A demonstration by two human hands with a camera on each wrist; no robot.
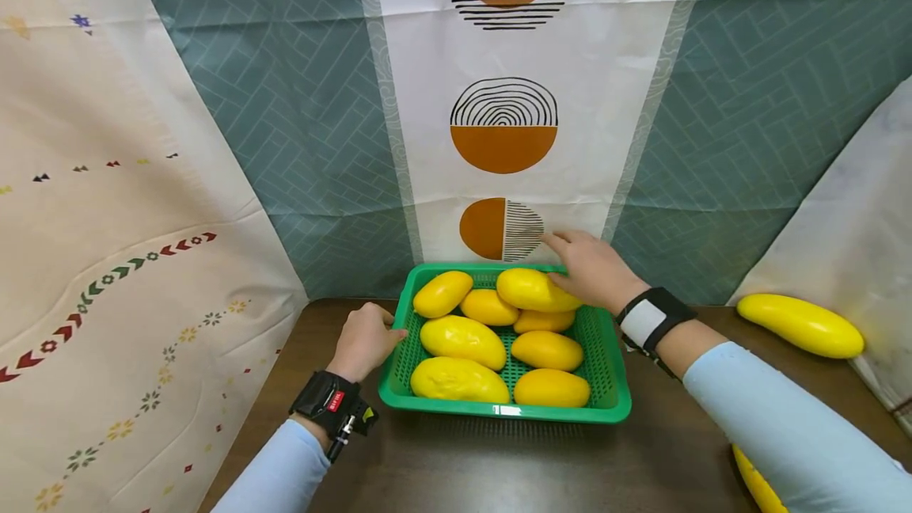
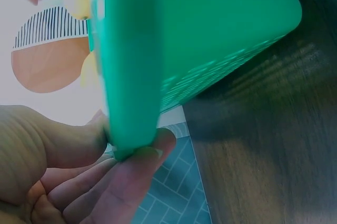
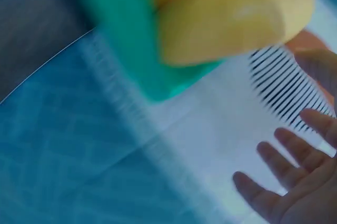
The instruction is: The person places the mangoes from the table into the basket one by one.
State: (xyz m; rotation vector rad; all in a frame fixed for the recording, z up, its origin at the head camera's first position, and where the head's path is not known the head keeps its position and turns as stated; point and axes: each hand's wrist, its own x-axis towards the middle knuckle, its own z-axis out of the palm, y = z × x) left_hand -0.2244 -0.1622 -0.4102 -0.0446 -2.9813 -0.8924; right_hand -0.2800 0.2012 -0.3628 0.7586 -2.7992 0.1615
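A green plastic basket (image 1: 570,415) holds several smooth yellow mango-like fruits. My left hand (image 1: 363,343) pinches the basket's left rim, the thumb on one side and fingers on the other in the left wrist view. At the back right, a large yellow fruit (image 1: 530,290) lies on top of another fruit (image 1: 545,321). My right hand (image 1: 594,271) is beside that upper fruit, over the basket's back right corner. In the right wrist view its fingers (image 3: 288,155) are spread and hold nothing.
A long yellow fruit (image 1: 801,325) lies at the right back of the dark wooden table (image 1: 442,465). Another yellow fruit (image 1: 757,481) is partly hidden under my right sleeve. A patterned cloth (image 1: 313,141) hangs right behind the basket.
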